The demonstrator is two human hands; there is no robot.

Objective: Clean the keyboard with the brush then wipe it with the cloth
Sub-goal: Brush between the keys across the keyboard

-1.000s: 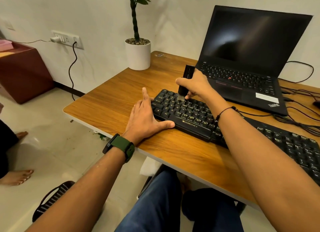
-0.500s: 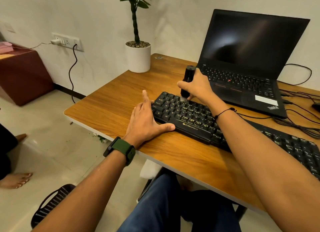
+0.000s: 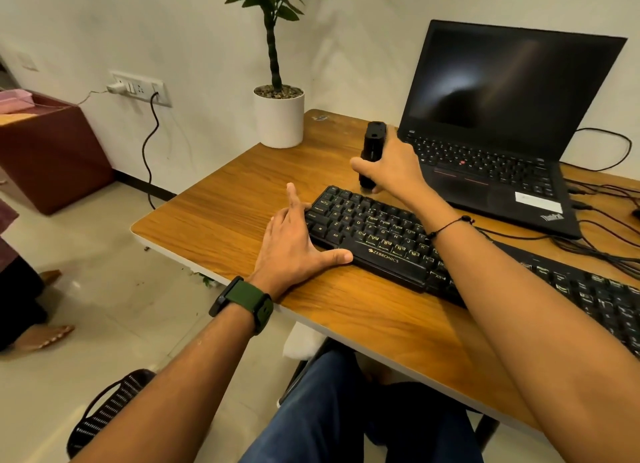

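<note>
The black keyboard (image 3: 374, 235) lies on the wooden table (image 3: 221, 216) directly under and between the two hands, its near left corner tucked against the left hand (image 3: 294, 244). That hand lies flat on the table with fingers straight and spread: the thumb runs along the keyboard's front edge, the fingertips touch its left end, and it holds nothing. A green-strapped watch (image 3: 242, 301) sits on that wrist.

The right hand (image 3: 391, 171) is above the far left corner of the keyboard, fingers and thumb curled round the black brush (image 3: 372, 151), which stands nearly upright in the grip. Its lower end is just over the top row of keys; I cannot tell whether the bristles touch them. A thin black cord bracelet (image 3: 450, 224) circles the right wrist.

Just beyond the right hand an open laptop (image 3: 502, 123) with a dark screen faces the person. Under the right forearm and out past it, a second black keyboard (image 3: 595, 300) lies on the table. Cables (image 3: 602, 244) trail over the table beyond that forearm. Beyond the left hand, near the table's far corner, stands a white pot with a green plant (image 3: 278, 116). On the wall further left there is a socket panel (image 3: 138, 88) with a black cord hanging down.
</note>
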